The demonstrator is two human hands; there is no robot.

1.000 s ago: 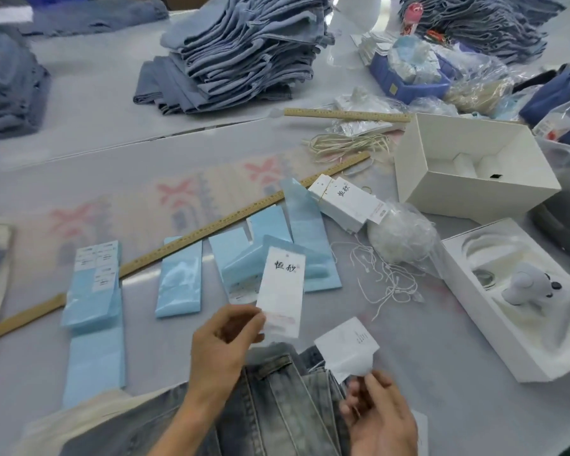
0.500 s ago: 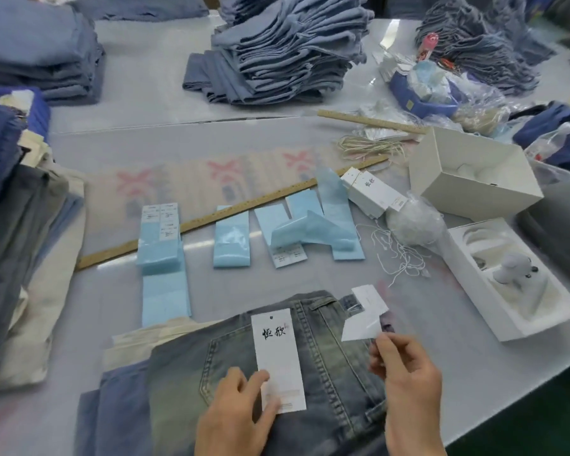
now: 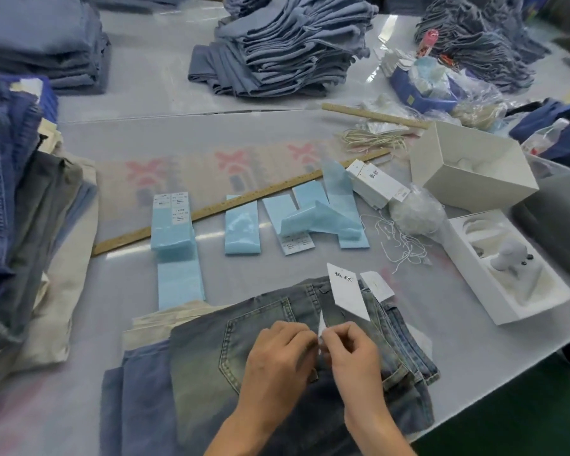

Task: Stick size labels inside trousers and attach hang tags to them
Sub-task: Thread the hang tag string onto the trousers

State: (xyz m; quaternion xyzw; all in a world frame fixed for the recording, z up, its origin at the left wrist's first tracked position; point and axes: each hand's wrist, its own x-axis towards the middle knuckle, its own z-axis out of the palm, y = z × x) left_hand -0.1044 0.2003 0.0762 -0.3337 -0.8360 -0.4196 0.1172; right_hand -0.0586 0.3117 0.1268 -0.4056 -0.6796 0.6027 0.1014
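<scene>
Meeting over the waistband of the faded jeans [image 3: 277, 366], the left hand [image 3: 277, 363] and right hand [image 3: 352, 360] have their fingertips curled together on what looks like a thin string; whether each truly pinches it I cannot tell for sure, as it is too fine to see. Two white cards stand just beyond the grip: the printed hang tag [image 3: 348, 294], tilted up on edge, and a smaller tag [image 3: 377, 284] beside it to the right. Right of the hands bare table [image 3: 474, 343] runs to its near edge; left of them the jeans lie on other folded trousers. Half a second ago the hands were apart, the left pressing the hang tag flat on the back pocket, the right raised near the small tag. Beyond the grip lie four groups of blue label sheets [image 3: 242, 230], two wooden rulers [image 3: 231, 204], two white boxes [image 3: 474, 166], and loose white strings [image 3: 399, 238].
</scene>
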